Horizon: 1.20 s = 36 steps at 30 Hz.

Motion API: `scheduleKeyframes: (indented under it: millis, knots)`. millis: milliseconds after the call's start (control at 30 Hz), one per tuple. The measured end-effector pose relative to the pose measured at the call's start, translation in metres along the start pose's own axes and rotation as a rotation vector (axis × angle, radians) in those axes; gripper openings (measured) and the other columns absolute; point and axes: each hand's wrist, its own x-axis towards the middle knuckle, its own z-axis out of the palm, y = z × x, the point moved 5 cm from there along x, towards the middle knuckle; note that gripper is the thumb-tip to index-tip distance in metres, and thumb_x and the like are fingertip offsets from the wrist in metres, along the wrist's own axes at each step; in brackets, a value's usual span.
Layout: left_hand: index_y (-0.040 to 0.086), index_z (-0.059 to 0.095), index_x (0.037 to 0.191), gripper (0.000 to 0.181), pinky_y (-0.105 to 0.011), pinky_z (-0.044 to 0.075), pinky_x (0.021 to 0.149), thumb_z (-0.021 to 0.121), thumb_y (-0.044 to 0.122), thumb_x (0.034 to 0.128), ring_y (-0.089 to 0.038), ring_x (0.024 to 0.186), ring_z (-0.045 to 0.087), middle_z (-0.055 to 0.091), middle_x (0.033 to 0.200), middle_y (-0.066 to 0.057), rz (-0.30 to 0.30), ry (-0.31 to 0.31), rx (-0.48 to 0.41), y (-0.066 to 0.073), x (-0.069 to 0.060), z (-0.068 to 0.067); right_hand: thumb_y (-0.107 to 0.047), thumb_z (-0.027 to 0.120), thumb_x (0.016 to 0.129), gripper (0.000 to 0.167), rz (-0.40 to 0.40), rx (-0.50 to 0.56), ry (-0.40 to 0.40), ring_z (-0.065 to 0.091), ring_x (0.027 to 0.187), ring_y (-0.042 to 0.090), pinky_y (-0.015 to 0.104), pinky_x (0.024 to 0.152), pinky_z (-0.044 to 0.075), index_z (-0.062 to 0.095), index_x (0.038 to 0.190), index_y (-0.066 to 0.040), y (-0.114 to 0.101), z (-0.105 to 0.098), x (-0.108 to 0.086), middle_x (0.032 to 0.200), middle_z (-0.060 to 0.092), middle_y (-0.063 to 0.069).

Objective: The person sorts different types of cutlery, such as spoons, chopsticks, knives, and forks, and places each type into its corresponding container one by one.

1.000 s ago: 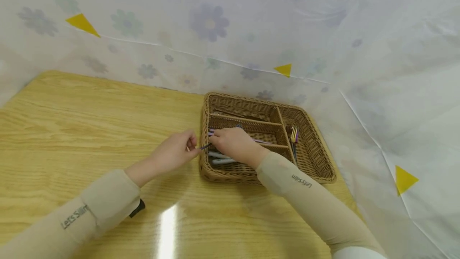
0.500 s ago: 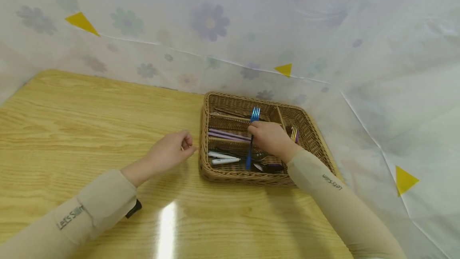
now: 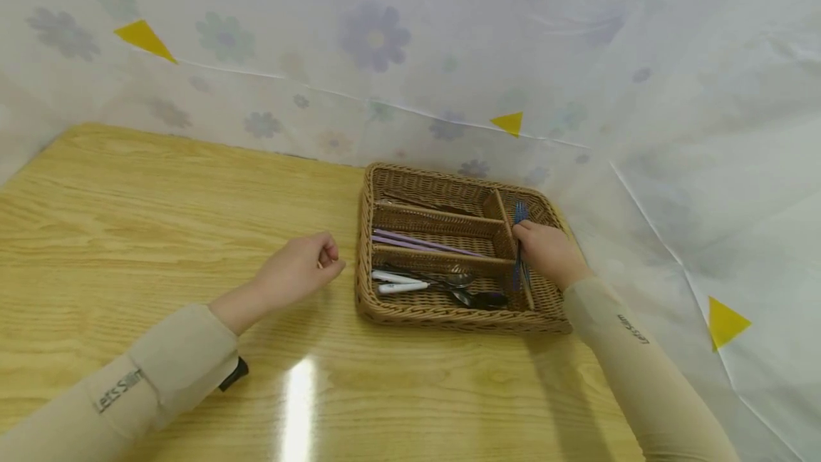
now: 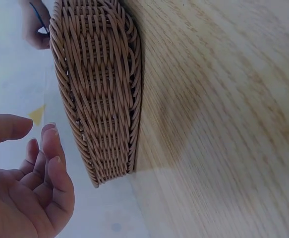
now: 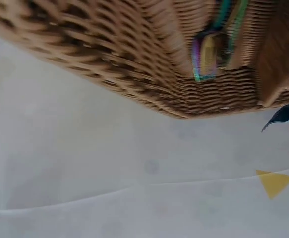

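Observation:
Above the right-hand compartment of a wicker cutlery basket [image 3: 442, 317], my right hand [image 3: 551, 254] pinches a blue fork [image 3: 520, 211] by its middle, tines toward the wall. In the right wrist view the fork's dark head [image 5: 282, 115] shows at the right edge. Below it in the compartment lie a gold-coloured fork [image 5: 207, 51] and other coloured cutlery, partly blurred. My left hand [image 3: 285, 276] hovers left of the basket, apart from it. The left wrist view shows that hand [image 4: 32, 196] with loosely curled fingers and nothing between them.
Purple chopsticks [image 3: 420, 242] lie in the middle left compartment. White-handled cutlery [image 3: 403, 287] and a black spoon [image 3: 490, 299] are in the front one. Dark thin items [image 3: 417, 202] lie in the back one. The basket stands on a wooden table [image 3: 192, 219] beside a flower-patterned wall sheet [image 3: 256, 20].
My right hand has lifted the blue fork out from the basket's left part and carried it right, over the right compartment. The left hand has drawn slightly back left.

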Motion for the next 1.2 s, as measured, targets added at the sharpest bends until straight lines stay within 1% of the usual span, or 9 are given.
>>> scheduleKeyframes:
  millis: [100,200,300,467,600,700,800,967,1200]
  knots:
    - [0.002,0.055,0.096,0.018,-0.025,0.045,0.058,0.055,0.02,0.0913,-0.014,0.067,0.053,0.061,0.086,-0.007,0.009,0.002,-0.011,-0.001,-0.001,0.0,0.005,0.062,0.082,0.012,0.023,0.005,0.01,0.053,0.056,0.015,0.029,0.052,0.045,0.062,0.091,-0.003,0.011,0.008,-0.008,0.086,0.063,0.01]
    - [0.002,0.055,0.096,0.017,-0.025,0.044,0.058,0.054,0.019,0.0915,-0.014,0.066,0.052,0.06,0.084,-0.007,0.008,0.011,-0.013,-0.005,-0.004,-0.002,0.004,0.062,0.083,0.012,0.048,0.008,-0.019,0.06,0.063,0.02,0.034,0.058,0.05,0.063,0.093,-0.003,0.019,0.017,-0.014,0.091,0.066,0.012]
    - [0.003,0.054,0.094,0.016,-0.026,0.043,0.057,0.054,0.018,0.0916,-0.013,0.063,0.05,0.06,0.082,-0.006,-0.001,0.016,-0.008,-0.01,-0.008,-0.004,0.004,0.059,0.085,0.012,0.084,0.016,-0.107,0.064,0.071,0.026,0.039,0.063,0.052,0.064,0.095,-0.002,0.023,0.025,-0.022,0.095,0.066,0.014]
    - [0.003,0.054,0.094,0.016,-0.026,0.041,0.055,0.054,0.019,0.0919,-0.013,0.062,0.048,0.059,0.081,-0.005,-0.005,0.008,-0.015,-0.013,-0.011,-0.007,0.01,0.051,0.086,0.026,0.136,0.04,-0.227,0.065,0.084,0.031,0.042,0.071,0.053,0.064,0.106,-0.001,0.026,0.039,-0.031,0.107,0.066,0.017]
    - [0.003,0.054,0.095,0.017,-0.026,0.041,0.054,0.053,0.019,0.0923,-0.013,0.061,0.048,0.059,0.081,-0.006,-0.012,-0.003,-0.015,-0.015,-0.014,-0.007,0.01,0.053,0.084,0.029,0.108,0.08,-0.244,0.065,0.088,0.034,0.043,0.072,0.053,0.063,0.109,0.001,0.021,0.046,-0.032,0.111,0.064,0.02]
    - [0.003,0.054,0.095,0.017,-0.026,0.04,0.054,0.053,0.019,0.0925,-0.013,0.06,0.047,0.059,0.081,-0.005,-0.013,-0.005,-0.009,-0.017,-0.015,-0.008,0.009,0.056,0.083,0.028,0.078,0.08,-0.252,0.064,0.092,0.036,0.044,0.076,0.053,0.063,0.109,0.003,0.016,0.049,-0.031,0.112,0.063,0.023]
    - [0.002,0.054,0.096,0.018,-0.027,0.04,0.055,0.053,0.02,0.0926,-0.013,0.061,0.047,0.06,0.082,-0.006,-0.014,-0.004,-0.006,-0.018,-0.016,-0.008,0.009,0.058,0.083,0.027,0.083,0.068,-0.264,0.064,0.094,0.036,0.045,0.078,0.053,0.063,0.109,0.003,0.013,0.051,-0.029,0.112,0.063,0.023]
    - [0.002,0.054,0.097,0.018,-0.027,0.041,0.055,0.053,0.02,0.0925,-0.013,0.061,0.048,0.06,0.082,-0.006,-0.019,-0.005,-0.003,-0.019,-0.016,-0.009,0.008,0.056,0.085,0.027,0.136,0.085,-0.303,0.063,0.094,0.036,0.046,0.077,0.052,0.062,0.111,0.003,0.011,0.048,-0.027,0.112,0.063,0.023]
    - [0.001,0.055,0.098,0.019,-0.026,0.042,0.056,0.053,0.02,0.0925,-0.014,0.063,0.05,0.061,0.084,-0.008,-0.018,-0.009,0.002,-0.021,-0.015,-0.009,-0.003,0.052,0.091,0.034,0.274,0.243,-0.46,0.06,0.102,0.041,0.049,0.082,0.05,0.054,0.123,0.007,0.013,0.043,-0.025,0.119,0.058,0.028]
